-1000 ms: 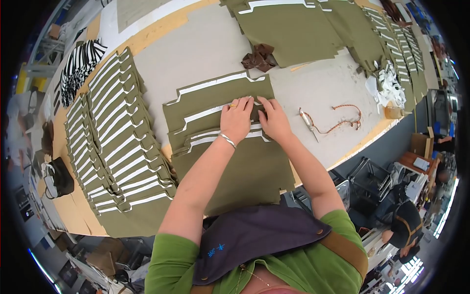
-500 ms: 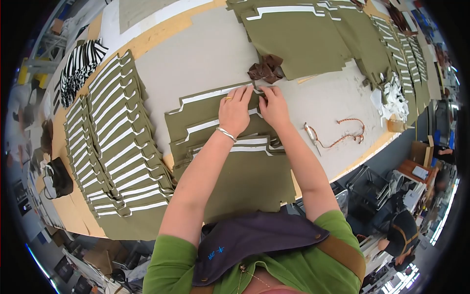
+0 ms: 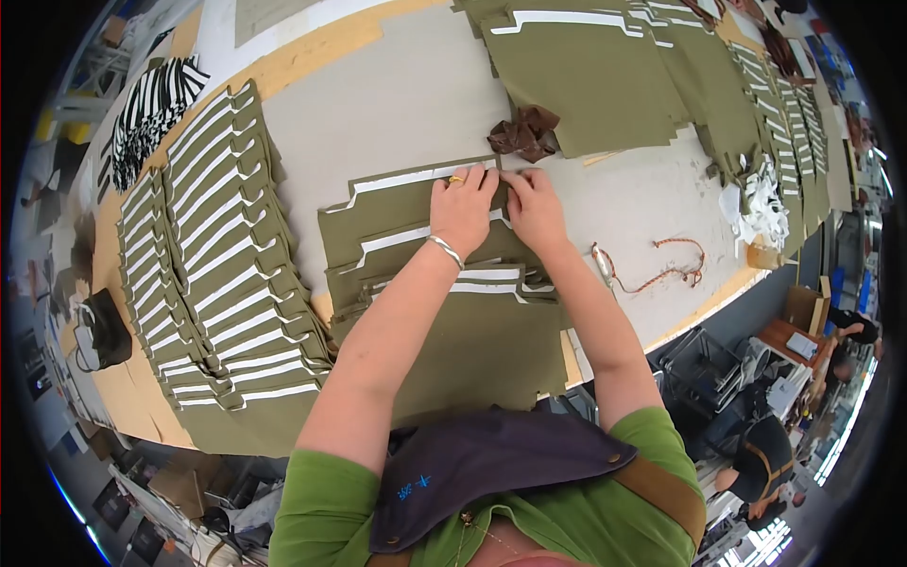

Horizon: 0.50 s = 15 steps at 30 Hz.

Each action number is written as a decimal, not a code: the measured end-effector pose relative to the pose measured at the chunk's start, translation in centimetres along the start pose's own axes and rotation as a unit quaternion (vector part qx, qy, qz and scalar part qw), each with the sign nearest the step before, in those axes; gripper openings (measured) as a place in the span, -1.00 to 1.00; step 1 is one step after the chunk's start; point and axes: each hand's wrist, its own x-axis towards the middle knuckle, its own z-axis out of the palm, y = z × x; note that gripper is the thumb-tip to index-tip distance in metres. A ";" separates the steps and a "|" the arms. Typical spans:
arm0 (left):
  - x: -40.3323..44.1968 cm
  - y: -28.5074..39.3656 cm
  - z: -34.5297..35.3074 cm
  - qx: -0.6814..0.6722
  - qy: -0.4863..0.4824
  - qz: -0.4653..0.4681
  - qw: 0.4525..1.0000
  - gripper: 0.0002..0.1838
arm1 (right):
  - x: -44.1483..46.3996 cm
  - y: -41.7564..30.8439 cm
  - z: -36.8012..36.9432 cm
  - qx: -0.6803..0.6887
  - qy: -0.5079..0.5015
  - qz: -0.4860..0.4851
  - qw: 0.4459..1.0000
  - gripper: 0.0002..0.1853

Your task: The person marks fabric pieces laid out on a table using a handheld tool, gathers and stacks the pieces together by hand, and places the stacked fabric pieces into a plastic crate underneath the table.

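Observation:
An olive fabric panel [image 3: 378, 199] with a white strip [image 3: 406, 177] along its stepped top edge lies on similar overlapping panels in front of me. My left hand [image 3: 463, 210] rests on this panel, its fingers laid out over the right part of the strip. Beside it, my right hand [image 3: 535, 210] has thumb and bent fingers closed at the panel's top right corner. The exact grip there is partly hidden by the fingers. A crumpled dark brown piece [image 3: 525, 133] lies just beyond both hands.
Overlapping rows of olive panels [image 3: 227, 227] fill the table's left side. Larger panels [image 3: 586, 90] lie at the back. To the right are a tool with a braided cord [image 3: 661, 279] and white scraps [image 3: 759, 203]. Black-and-white strips [image 3: 156, 113] are piled at far left.
The view has shifted slightly. Both hands remain at the panel's top right corner, with the right fingers a little more bent in against the edge.

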 end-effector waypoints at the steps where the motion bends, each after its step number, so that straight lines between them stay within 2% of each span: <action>1: 0.0 0.0 0.0 -0.002 -0.006 -0.001 1.000 -0.46 | 0.0 0.0 0.0 -0.035 -0.002 -0.038 0.999 -0.74; 4: 0.2 -0.1 0.0 -0.004 -0.010 -0.002 1.000 -0.45 | -0.4 0.6 -0.4 0.016 -0.005 -0.074 0.997 -0.69; 7: 0.1 -0.1 0.1 -0.009 0.002 -0.001 1.000 -0.44 | -0.6 -0.7 -1.3 0.109 -0.029 0.107 0.988 -0.65; 10: -0.1 -0.3 0.1 -0.038 0.017 -0.005 0.999 -0.45 | -0.8 0.0 -0.6 -0.003 0.002 0.000 1.000 -0.64; 13: -0.3 -0.9 0.7 -0.095 0.040 -0.013 0.995 -0.50 | -0.8 0.2 -0.1 -0.058 0.026 -0.028 0.998 -0.61; 15: -1.1 -2.0 0.4 -0.150 0.044 -0.039 0.987 -0.55 | -0.5 0.8 0.1 -0.069 0.013 0.022 0.997 -0.57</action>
